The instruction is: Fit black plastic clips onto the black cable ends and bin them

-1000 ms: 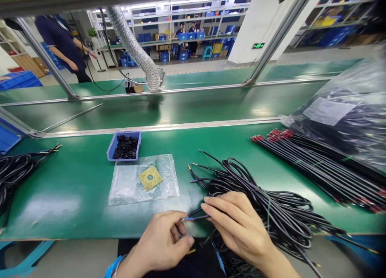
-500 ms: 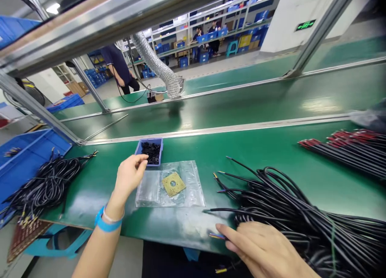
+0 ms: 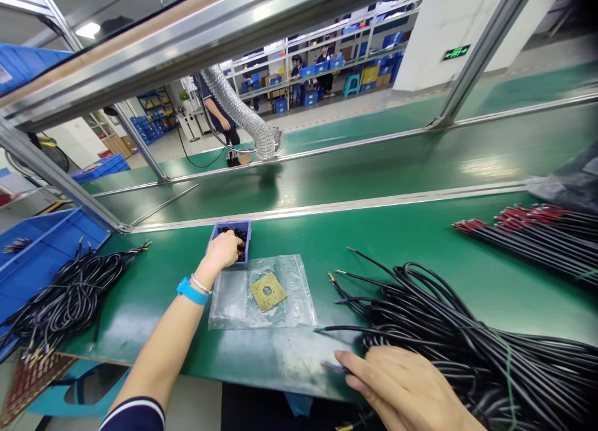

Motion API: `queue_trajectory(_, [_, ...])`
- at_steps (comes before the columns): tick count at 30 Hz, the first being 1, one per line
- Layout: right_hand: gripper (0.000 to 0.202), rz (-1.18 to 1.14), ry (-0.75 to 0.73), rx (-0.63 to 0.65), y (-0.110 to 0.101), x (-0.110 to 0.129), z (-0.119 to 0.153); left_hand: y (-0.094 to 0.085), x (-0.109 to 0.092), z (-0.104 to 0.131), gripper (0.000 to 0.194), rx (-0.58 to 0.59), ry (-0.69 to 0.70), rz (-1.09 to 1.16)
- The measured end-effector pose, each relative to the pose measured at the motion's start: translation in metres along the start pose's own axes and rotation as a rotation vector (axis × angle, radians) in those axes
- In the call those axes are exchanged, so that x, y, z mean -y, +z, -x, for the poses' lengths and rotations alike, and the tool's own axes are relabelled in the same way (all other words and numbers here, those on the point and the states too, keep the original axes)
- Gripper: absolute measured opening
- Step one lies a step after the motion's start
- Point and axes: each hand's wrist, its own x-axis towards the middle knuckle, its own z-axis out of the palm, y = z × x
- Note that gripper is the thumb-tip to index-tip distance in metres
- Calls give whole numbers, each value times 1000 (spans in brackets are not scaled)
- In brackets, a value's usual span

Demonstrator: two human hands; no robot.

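Reaching further since half a second ago, left hand (image 3: 225, 249) dips curled fingers into the small blue plastic tray (image 3: 246, 230) of black parts; whether they grip one, I cannot tell. Right hand (image 3: 406, 390) pins a black cable end (image 3: 332, 366) to the green desk (image 3: 420, 232), keeping it ready.

Green exit sign (image 3: 456, 52) on white pillar (image 3: 420, 38): arrows and figure only, no legible text.

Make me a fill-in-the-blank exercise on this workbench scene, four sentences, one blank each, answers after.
1. The left hand reaches into a small ____ tray of black parts.
2. The right hand pins a cable end on the ____ bench top.
3. A square yellow piece lies on a clear ____ bag.
4. The left wrist wears a ____ band.

Missing words: blue; green; plastic; blue
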Motion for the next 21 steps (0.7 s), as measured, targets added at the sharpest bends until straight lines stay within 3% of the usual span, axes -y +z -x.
queue_trajectory(7, [19, -4, -6, -34, 2, 0, 3, 5, -5, -1, 16, -54, -17, 29])
queue_trajectory(10, [18, -2, 4, -26, 3, 0, 4, 4, 1, 4, 12, -155, -19, 91])
queue_trajectory(15, [16, -3, 14, -37, 1, 0, 2, -3, 7, 22, 30, -360, -90, 274])
queue_trajectory(18, [16, -7, 7, -35, -1, 0, 0, 2, -6, 44, 32, -358, -30, 426])
queue_trajectory(21, [16, -7, 21, -34, -1, 0, 0, 15, -33, 68, 26, -293, 90, 507])
